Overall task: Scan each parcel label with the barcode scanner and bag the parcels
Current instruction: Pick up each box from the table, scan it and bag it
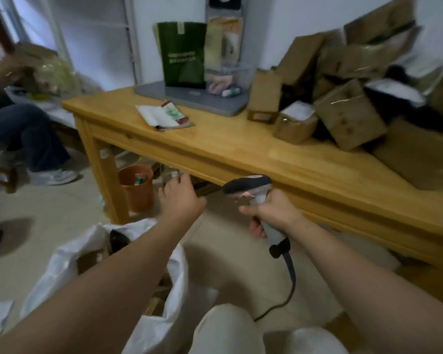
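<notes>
Blurred parcels (348, 116); bag (69, 254) contents half-hidden

smooth wooden table (241, 152), seemingly cardboard parcels (348, 116)

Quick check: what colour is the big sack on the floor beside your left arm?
White. The large plastic sack shows best in the head view.

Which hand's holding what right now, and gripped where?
The right hand grips the barcode scanner by its handle, below the head. The left hand holds nothing, fingers relaxed, near the table edge.
</notes>
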Demonstrator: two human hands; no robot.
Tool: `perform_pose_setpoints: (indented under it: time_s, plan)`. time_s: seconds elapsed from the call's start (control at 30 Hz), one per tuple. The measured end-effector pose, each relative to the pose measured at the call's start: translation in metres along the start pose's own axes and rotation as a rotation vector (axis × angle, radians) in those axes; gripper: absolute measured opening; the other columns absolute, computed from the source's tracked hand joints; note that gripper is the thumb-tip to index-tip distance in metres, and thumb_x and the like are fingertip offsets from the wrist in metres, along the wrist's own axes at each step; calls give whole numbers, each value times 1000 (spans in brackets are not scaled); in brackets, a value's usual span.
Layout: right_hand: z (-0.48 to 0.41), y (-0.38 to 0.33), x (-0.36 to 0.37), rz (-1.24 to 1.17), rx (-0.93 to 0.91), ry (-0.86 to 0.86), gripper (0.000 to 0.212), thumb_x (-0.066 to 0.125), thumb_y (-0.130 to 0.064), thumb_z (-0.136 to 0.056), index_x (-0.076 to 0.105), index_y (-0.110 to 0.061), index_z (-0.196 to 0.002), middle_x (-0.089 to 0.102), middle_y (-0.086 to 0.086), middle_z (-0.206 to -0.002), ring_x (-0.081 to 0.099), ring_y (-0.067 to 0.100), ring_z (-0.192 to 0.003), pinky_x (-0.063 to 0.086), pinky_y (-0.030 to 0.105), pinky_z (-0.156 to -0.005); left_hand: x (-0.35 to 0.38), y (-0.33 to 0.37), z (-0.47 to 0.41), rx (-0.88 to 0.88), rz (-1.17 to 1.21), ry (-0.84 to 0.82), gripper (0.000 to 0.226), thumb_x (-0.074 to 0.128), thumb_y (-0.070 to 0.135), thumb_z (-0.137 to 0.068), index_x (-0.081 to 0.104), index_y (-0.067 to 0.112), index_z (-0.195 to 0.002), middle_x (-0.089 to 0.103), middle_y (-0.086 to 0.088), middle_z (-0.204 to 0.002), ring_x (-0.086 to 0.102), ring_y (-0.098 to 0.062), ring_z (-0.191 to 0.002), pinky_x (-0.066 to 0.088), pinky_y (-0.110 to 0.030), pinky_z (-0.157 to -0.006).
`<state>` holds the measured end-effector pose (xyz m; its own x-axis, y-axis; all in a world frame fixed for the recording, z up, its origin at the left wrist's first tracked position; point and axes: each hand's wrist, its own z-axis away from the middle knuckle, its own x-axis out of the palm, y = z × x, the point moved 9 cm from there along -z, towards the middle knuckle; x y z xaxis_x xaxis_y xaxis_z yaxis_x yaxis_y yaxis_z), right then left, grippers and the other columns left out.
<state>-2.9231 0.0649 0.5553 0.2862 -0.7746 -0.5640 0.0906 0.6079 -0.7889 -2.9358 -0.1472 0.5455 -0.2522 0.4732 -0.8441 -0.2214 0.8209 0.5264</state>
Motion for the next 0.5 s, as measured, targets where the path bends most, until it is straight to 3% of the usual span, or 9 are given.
perform_pose_setpoints:
  time_s: [0.1, 0.23, 0.37, 0.5]
  plan:
    - [40, 5, -72, -121, 112, 77, 14, 69, -15, -86, 61, -2, -85, 62, 13, -59, 58, 21, -45, 47, 28, -45, -4, 95, 3, 135, 25, -13, 75, 64, 34, -85, 27, 19, -148, 45, -11, -140, 41, -32, -131, 32, -47, -110]
    - [76, 25, -164, -531, 132, 278, 19, 71, -12, -82, 60, -1, -93, 57, 10, -55, 53, 20, -42, 44, 28, -45, -1, 193, 15, 254, 37, -42, 76, 64, 34, -86, 26, 17, -149, 44, -12, -142, 42, -31, -130, 35, -44, -108]
    - [99, 46, -240, -867, 49, 436, 13, 69, -5, -81, 56, -2, -85, 53, 8, -53, 49, 18, -41, 43, 27, -43, 5, 270, 28, 349, 67, -69, 72, 65, 32, -85, 30, 16, -146, 46, -11, -139, 45, -30, -127, 40, -42, -104]
    - [118, 69, -301, -1042, -68, 572, 14, 67, 0, -81, 57, -2, -71, 56, 9, -57, 53, 19, -44, 45, 28, -44, 15, 343, 35, 472, 114, -128, 57, 66, 32, -75, 47, 21, -128, 58, -6, -120, 56, -28, -106, 52, -43, -85]
